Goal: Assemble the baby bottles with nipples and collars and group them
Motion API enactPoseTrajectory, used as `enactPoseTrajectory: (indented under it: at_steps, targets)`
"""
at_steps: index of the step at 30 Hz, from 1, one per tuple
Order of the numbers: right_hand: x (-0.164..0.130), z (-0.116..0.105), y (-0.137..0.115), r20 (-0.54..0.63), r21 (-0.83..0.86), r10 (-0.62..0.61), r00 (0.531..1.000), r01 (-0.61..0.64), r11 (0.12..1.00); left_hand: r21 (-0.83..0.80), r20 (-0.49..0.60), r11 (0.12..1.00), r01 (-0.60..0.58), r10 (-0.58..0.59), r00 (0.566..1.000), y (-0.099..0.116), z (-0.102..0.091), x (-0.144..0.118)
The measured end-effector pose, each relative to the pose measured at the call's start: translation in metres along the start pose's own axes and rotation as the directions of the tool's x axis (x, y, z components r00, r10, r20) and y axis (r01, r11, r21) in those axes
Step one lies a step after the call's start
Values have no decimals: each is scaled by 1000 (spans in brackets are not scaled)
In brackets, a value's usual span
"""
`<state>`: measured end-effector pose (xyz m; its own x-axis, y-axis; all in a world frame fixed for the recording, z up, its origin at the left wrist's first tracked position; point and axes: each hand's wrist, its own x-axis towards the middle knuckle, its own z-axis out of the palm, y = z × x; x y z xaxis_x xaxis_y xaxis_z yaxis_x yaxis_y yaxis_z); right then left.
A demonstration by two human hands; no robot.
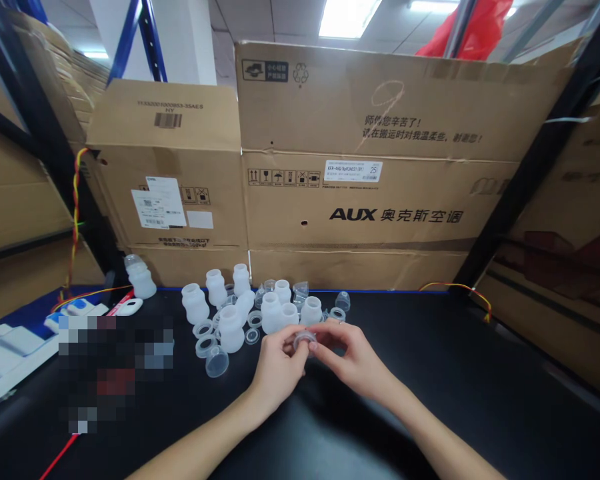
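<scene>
Just beyond the fingers a loose crowd of white plastic bottles, rings and clear caps blocks the way forward and to their left, with only narrow gaps between pieces. Behind these, a wall of cardboard boxes closes off the far edge. To the right of the fingers the black surface lies open as far as the dark shelf post. Nearer the body it is bare too.

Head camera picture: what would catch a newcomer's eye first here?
Two bare hands meet at the centre of the black table: left hand and right hand pinch a small clear ring between their fingers. Just behind stands a cluster of white plastic bottles. Big cardboard boxes wall off the back.
</scene>
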<state>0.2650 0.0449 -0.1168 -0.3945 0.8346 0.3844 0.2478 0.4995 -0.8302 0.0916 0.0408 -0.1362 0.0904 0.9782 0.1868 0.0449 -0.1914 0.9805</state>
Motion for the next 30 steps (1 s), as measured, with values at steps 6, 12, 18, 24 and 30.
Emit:
enactPoseTrajectory:
  at_steps: [6, 12, 18, 24, 30]
  targets:
    - [-4, 4, -4, -26, -3, -55, 998, 55, 998, -78, -55, 996, 48, -52, 997, 11, 1, 1]
    - [-7, 4, -11, -34, -91, -126, 991, 123, 988, -115, -47, 992, 59, -65, 997, 20, -2, -1]
    - [-4, 5, -9, -29, -107, -117, 993, 113, 988, -8, -61, 995, 99, -99, 993, 10, -4, 2]
    - [-1, 10, 0, -137, -177, -112, 984, 87, 980, 40, 15, 999, -27, 27, 1000, 4, -2, -5]
    - [-3, 10, -1, -185, -282, -230, 956, 172, 944, 52, 52, 995, -81, 78, 996, 5, 1, -13]
